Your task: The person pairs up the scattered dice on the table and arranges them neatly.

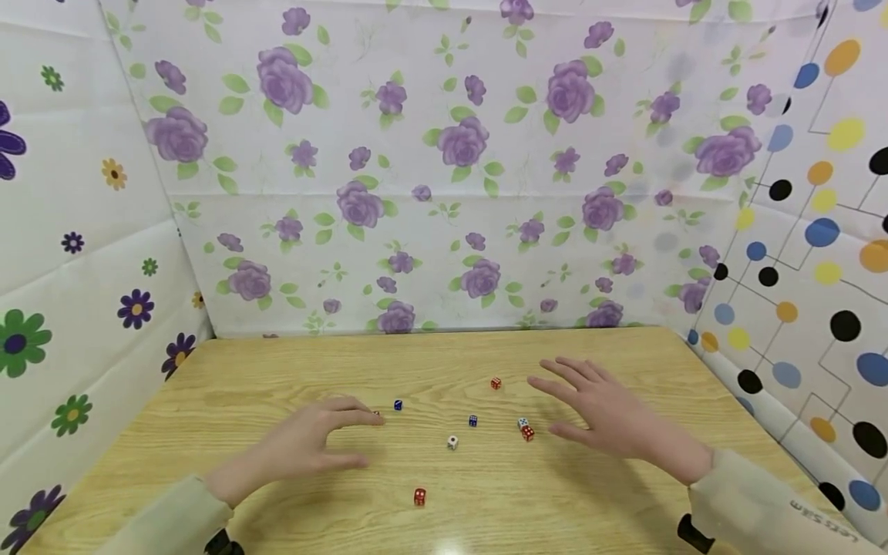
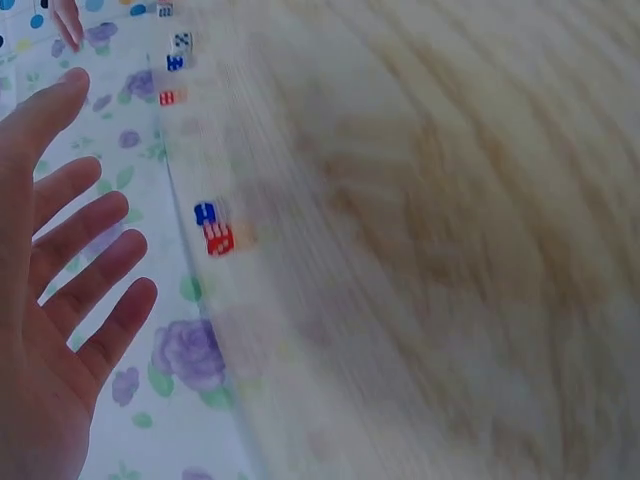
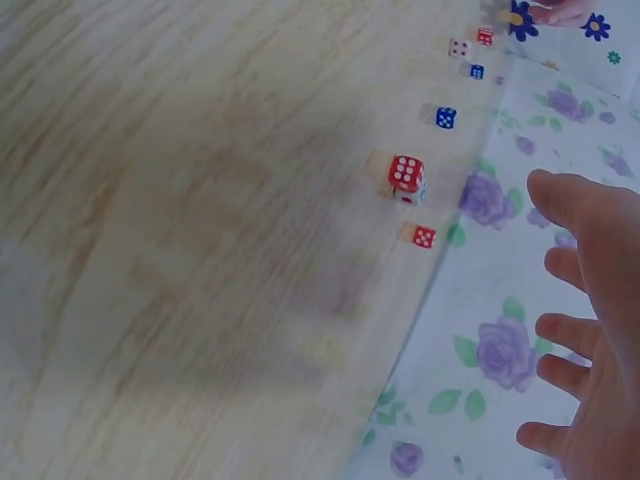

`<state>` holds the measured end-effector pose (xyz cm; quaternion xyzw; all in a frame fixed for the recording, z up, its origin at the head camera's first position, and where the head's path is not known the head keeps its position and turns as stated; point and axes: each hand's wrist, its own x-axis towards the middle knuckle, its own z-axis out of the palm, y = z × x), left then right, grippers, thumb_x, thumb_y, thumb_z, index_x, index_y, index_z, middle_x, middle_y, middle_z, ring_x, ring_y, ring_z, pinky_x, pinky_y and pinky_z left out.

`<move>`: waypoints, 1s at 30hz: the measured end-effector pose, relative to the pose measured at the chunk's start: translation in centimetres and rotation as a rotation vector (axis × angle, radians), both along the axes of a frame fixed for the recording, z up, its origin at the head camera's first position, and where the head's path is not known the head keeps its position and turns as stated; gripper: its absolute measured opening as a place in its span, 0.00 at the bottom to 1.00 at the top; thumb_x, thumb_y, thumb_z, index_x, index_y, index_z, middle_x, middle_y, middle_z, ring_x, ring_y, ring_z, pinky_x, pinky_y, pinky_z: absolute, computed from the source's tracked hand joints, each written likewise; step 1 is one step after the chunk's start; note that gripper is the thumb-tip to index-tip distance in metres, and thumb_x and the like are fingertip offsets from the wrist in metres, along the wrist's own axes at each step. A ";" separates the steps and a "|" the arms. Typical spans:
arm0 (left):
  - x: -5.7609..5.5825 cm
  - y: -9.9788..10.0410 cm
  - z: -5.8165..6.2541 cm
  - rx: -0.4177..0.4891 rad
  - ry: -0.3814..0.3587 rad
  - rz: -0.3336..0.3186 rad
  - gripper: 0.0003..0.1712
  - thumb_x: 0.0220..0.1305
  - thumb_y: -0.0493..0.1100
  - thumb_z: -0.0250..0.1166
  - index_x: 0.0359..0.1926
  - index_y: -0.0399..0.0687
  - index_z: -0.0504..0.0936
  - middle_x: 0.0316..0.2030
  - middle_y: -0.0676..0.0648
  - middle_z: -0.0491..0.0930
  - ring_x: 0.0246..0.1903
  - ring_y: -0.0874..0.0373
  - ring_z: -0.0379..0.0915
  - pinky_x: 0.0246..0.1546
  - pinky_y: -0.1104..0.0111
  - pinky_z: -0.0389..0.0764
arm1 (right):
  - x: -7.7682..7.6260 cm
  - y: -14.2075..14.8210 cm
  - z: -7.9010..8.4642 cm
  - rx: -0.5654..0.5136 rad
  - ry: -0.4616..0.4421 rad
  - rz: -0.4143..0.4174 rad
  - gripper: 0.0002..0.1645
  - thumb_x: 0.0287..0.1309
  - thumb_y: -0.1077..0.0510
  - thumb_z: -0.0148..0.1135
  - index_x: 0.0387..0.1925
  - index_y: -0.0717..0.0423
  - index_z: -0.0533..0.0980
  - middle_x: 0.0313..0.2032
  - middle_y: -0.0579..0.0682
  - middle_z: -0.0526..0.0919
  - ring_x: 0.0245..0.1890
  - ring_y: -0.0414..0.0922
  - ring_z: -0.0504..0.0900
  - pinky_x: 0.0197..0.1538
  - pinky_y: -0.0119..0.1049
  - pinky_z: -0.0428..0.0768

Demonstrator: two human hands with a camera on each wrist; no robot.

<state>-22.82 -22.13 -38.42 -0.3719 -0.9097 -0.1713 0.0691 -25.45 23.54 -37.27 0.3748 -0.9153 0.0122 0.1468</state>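
Observation:
Several small dice lie scattered on the wooden table. My left hand (image 1: pixel 312 439) hovers over the left side with its fingers spread and nothing held. Its fingertips partly cover one red die (image 1: pixel 377 414), and a blue die (image 1: pixel 398 405) lies just beyond. On the right, my right hand (image 1: pixel 603 408) is raised above the tabletop, fingers extended and apart. Nearest to it are a white die (image 1: pixel 523 423) and a red die (image 1: pixel 528 433), close together. In the middle sit another blue die (image 1: pixel 473 421) and another white die (image 1: pixel 452 442).
A further red die (image 1: pixel 496 383) lies toward the back, and one more red die (image 1: pixel 419 496) toward the front. Flowered cloth (image 1: pixel 416 254) stands behind the wooden table (image 1: pixel 291 362); a dotted cloth (image 1: pixel 798 277) borders the right and a daisy-patterned cloth (image 1: pixel 90 308) the left.

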 end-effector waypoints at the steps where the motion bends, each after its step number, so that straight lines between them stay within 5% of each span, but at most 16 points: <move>1: 0.1 0.3 0.0 0.014 -0.025 0.001 0.28 0.58 0.57 0.71 0.61 0.70 0.77 0.54 0.59 0.80 0.51 0.60 0.79 0.49 0.61 0.82 | 0.0 -0.1 -0.1 -0.008 -0.010 -0.004 0.43 0.61 0.39 0.64 0.74 0.39 0.60 0.74 0.54 0.62 0.72 0.59 0.63 0.67 0.64 0.65; 10: 1.3 2.8 -1.3 0.185 -0.240 -0.041 0.24 0.62 0.52 0.69 0.58 0.56 0.79 0.50 0.51 0.84 0.42 0.57 0.80 0.37 0.69 0.81 | 0.0 -1.1 -0.9 -0.036 -0.031 0.007 0.38 0.62 0.42 0.64 0.72 0.42 0.64 0.70 0.54 0.69 0.68 0.58 0.70 0.63 0.62 0.71; 18: 2.2 4.5 -2.5 0.286 -0.287 -0.062 0.21 0.61 0.49 0.70 0.55 0.49 0.82 0.44 0.49 0.85 0.39 0.59 0.80 0.33 0.73 0.80 | 0.0 -1.9 -1.3 -0.086 -0.040 0.003 0.36 0.63 0.43 0.64 0.70 0.43 0.68 0.67 0.54 0.72 0.66 0.57 0.72 0.61 0.62 0.73; 30: 2.9 6.3 -4.0 0.298 -0.346 -0.072 0.15 0.61 0.48 0.71 0.48 0.53 0.85 0.37 0.55 0.84 0.33 0.70 0.75 0.30 0.76 0.77 | 0.0 -2.8 -1.8 -0.116 -0.060 0.029 0.33 0.63 0.45 0.64 0.68 0.45 0.70 0.64 0.54 0.75 0.63 0.56 0.75 0.60 0.60 0.75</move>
